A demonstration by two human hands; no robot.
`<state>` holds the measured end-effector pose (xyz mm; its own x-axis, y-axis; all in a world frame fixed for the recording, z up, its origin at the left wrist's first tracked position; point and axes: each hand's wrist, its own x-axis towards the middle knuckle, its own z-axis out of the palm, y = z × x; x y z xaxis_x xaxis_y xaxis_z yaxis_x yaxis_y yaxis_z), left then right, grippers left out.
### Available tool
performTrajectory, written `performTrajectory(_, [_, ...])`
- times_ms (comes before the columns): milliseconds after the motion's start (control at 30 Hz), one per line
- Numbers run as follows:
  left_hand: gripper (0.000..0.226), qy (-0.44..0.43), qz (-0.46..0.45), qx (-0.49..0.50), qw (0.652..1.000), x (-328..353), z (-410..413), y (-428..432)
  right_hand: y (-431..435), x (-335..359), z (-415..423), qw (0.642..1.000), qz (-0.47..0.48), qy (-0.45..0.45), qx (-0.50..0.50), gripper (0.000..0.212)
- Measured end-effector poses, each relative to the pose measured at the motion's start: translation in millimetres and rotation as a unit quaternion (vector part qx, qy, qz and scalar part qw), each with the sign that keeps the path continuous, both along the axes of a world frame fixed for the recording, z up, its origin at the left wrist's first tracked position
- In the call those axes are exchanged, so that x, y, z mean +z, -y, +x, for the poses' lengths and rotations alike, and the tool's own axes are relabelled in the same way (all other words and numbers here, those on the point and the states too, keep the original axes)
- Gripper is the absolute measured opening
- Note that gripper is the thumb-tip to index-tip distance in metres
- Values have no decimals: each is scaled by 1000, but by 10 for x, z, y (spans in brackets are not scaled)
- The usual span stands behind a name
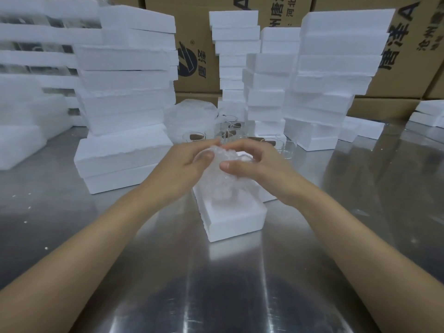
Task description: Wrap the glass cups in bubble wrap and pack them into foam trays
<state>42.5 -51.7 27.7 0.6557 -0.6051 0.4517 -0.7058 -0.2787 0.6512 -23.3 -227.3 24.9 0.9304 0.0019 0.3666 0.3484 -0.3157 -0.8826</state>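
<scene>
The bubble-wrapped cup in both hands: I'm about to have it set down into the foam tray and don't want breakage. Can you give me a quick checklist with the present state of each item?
1. Both hands on the bundle: ok. The left hand and the right hand both hold the bubble-wrapped cup.
2. Wrap fully covering the glass: cannot tell, the hands hide the top.
3. Open foam tray right below the bundle: ok.
4. Tray cavity free: cannot tell, the bundle hides most of it.
5. Unwrapped glass cups clear of the tray: ok, they stand behind it.
</scene>
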Motion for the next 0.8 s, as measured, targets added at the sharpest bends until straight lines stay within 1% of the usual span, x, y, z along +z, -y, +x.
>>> performTrajectory(67, [34, 51, 22, 31, 998, -31, 17, -3, -1, -24, 5, 999, -32, -7, -9, 30])
performTrajectory(167, [35, 69, -33, 78, 994, -72, -34, 28, -41, -35, 3, 996, -83, 4, -22, 37])
performTrajectory(233, [35, 74, -64, 101, 990, -84, -68, 47, -57, -37, 7, 996, -81, 15, -21, 38])
performTrajectory(300, [33, 64, -69, 100, 990, -65, -78, 55, -38, -24, 14, 998, -51, 21, -17, 40])
performTrajectory(367, [30, 26, -60, 71, 995, -12, -66, 51, 13, -6, 13, 1000, 13, 9, -16, 42])
performTrajectory(433, [33, -61, -61, 16, 996, 41, -41, 39, 77, 14, 10, 997, 74, -9, -22, 43])
performTrajectory(500, [41, -185, -71, -57, 979, 51, -38, 32, 119, 32, 10, 994, 103, -17, -22, 46])
performTrajectory(533, [45, -228, -76, -81, 967, 38, -35, 35, 123, 37, 10, 994, 105, -16, -19, 46])
performTrajectory(567, [48, -254, -81, -96, 959, 22, -33, 40, 120, 38, 12, 995, 100, -11, -17, 47])
performTrajectory(600, [49, -267, -87, -107, 954, 2, -34, 44, 110, 35, 16, 996, 90, -3, -19, 47])
performTrajectory(667, [48, -264, -103, -110, 953, -24, -29, 44, 70, 35, 13, 998, 58, 20, -33, 44])
performTrajectory(800, [43, -239, -132, -62, 960, -38, -41, 51, -27, 47, -21, 997, -2, 60, -48, 37])
